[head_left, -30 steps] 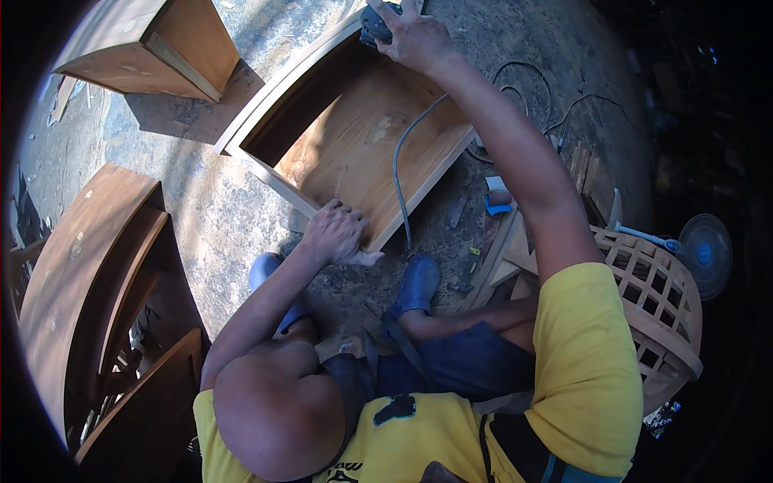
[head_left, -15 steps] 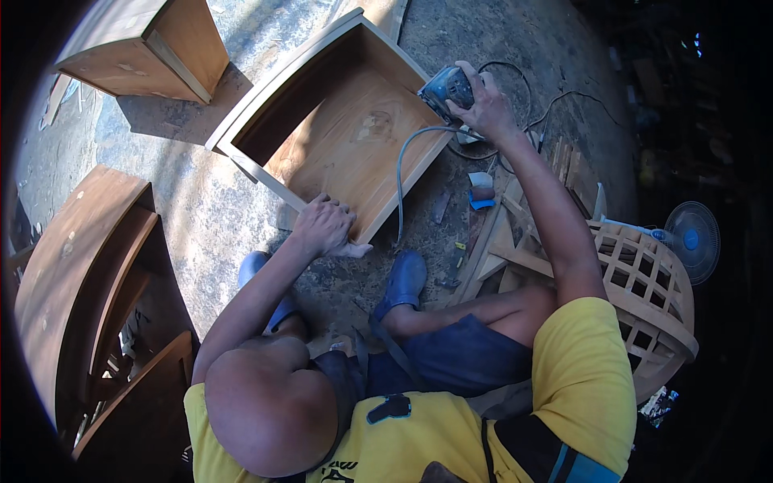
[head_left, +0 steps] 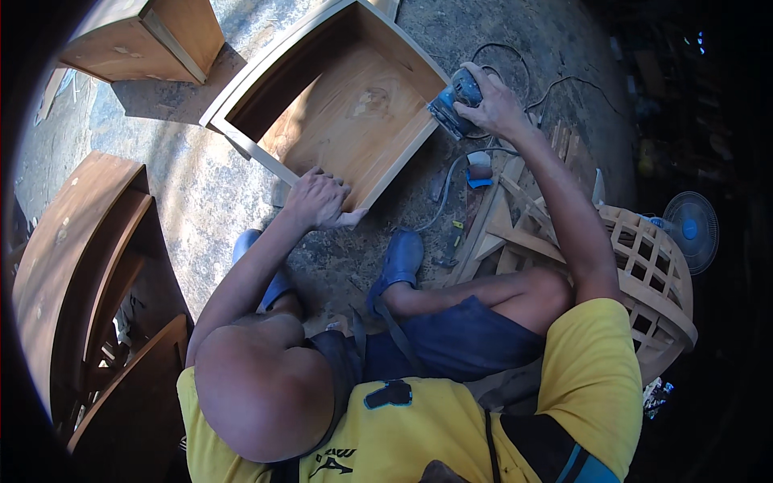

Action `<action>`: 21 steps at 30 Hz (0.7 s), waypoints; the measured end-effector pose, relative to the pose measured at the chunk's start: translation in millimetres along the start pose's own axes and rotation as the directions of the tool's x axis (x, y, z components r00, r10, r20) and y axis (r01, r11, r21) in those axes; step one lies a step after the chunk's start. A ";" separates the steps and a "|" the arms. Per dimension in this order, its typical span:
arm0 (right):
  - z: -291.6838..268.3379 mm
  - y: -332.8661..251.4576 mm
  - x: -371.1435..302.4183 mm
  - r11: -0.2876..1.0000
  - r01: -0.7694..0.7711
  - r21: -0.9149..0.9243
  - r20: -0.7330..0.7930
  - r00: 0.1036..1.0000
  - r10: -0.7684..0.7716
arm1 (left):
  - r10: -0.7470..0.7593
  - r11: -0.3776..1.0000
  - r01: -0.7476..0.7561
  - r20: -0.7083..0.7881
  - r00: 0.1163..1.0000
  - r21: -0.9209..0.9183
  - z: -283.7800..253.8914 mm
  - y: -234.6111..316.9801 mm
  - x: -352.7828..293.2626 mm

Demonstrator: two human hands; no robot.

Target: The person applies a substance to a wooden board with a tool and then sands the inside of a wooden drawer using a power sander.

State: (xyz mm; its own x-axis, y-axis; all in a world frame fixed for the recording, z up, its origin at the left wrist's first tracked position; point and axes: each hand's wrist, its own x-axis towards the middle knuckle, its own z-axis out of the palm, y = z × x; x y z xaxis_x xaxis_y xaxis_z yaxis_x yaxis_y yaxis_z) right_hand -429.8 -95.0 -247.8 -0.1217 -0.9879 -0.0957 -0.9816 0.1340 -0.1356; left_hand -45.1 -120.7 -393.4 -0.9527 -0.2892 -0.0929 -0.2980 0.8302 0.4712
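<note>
A wooden drawer, boxlike with a curved front, rests tilted on the floor ahead of me. My left hand grips its near corner, fingers over the rim and thumb stretched along the edge. In my right hand is a blue power sander, held from above with its flat pad against the outer right side of the drawer near the far corner. The pad's contact face is mostly hidden. A grey cord hangs from the sander toward the floor beside my foot.
Another wooden drawer stands at far left. A curved wooden cabinet piece is at left. To the right lie wood offcuts, a sandpaper roll, a lattice chair back and a blue fan. Cables cross the floor.
The sander in my right hand has come nearer along the drawer's right side and turned. Its cord has swung right, off the drawer's edge. My left hand keeps its hold on the corner.
</note>
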 end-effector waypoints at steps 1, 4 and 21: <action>7.3 -11.9 -11.2 0.997 -0.065 0.038 0.034 0.997 0.064 | -0.034 0.999 0.036 0.029 0.999 -0.040 -1.2 0.4 0.5; 39.4 -64.4 -50.8 0.978 0.064 0.197 -0.104 0.994 -0.044 | -0.042 0.997 0.043 0.013 0.999 -0.064 2.2 -2.5 -6.2; 71.0 -154.4 -168.9 0.922 0.243 0.301 -0.128 0.969 -0.214 | -0.178 0.949 0.248 -0.317 0.932 0.197 -16.6 -56.7 -25.1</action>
State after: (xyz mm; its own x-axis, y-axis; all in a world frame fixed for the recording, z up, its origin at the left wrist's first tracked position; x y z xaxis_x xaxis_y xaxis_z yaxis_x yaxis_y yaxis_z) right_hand -247.2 56.7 -280.7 0.0731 -0.9954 0.0621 -0.8905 -0.0932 -0.4453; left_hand -3.3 -168.4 -403.3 -0.8158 -0.5681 0.1082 -0.5304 0.8096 0.2515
